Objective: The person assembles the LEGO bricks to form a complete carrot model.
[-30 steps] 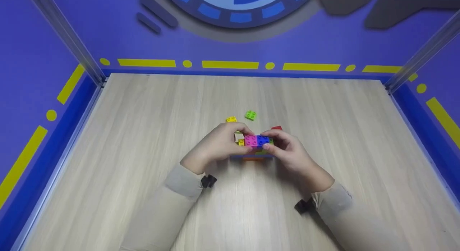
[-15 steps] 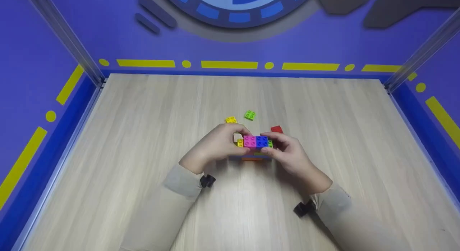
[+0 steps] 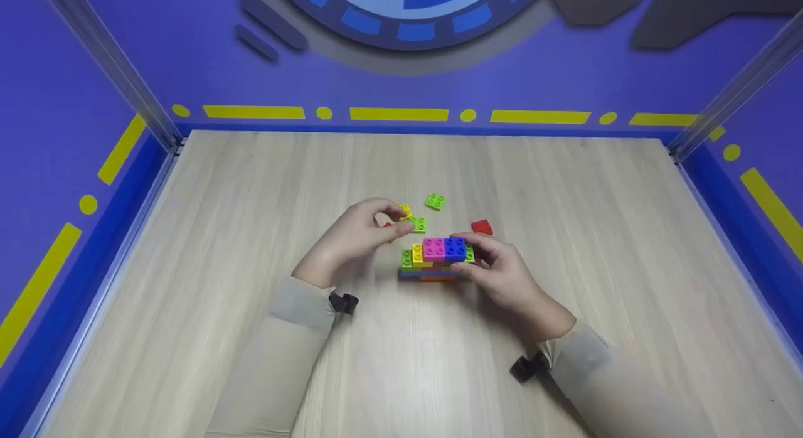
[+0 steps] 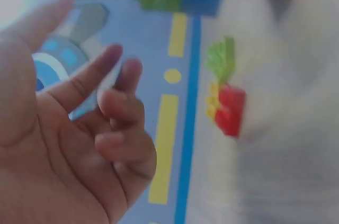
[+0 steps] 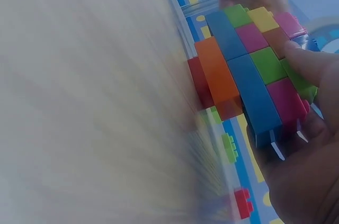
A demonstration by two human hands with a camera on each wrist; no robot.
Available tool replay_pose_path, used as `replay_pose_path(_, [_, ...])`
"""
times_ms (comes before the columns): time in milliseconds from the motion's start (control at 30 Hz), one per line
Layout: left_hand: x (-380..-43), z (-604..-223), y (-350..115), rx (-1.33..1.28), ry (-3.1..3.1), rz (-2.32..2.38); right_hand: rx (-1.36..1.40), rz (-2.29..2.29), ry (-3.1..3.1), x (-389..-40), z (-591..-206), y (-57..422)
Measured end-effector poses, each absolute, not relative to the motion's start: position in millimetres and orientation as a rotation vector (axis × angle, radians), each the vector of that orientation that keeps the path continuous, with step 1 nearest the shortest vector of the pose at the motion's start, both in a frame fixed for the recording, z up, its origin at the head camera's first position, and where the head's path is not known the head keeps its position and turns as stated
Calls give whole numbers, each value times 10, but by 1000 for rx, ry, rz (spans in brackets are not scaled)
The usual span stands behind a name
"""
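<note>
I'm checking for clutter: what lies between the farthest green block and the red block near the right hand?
Nothing: in the head view, only bare table separates the green block from the red block.

My counter [image 3: 270,181] was wood-grained. On it I had a yellow brick [image 3: 406,210], a nearer green brick [image 3: 419,225], a farther green brick [image 3: 435,202], a red brick [image 3: 482,227] at right, and a partly hidden red piece [image 3: 386,224].

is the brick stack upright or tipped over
Upright. In the head view, the stack has its studs up, a pink brick and blue brick topmost, the right hand gripping it.
</note>
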State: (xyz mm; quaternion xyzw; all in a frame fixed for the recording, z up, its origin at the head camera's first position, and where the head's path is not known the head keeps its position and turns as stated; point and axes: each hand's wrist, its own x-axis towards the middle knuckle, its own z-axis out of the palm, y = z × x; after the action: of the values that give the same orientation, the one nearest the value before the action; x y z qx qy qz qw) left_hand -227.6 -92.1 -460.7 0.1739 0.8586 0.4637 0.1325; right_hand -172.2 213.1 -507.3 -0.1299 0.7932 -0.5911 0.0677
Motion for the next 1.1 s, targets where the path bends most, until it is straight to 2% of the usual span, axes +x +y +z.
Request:
replay_pose_path(167, [-2360, -4775, -982, 398, 2572, 1270, -383, -1748, 2419, -1716, -5090, 2131])
replay_pose_path(433, [-2400, -4892, -981, 367, 2607, 1132, -381, -1743, 2417, -1722, -5096, 2127])
replay_pose_path(1100, [-2358, -4915, -911, 314, 2654, 1038, -405, -1727, 2428, -1714, -5085, 2136])
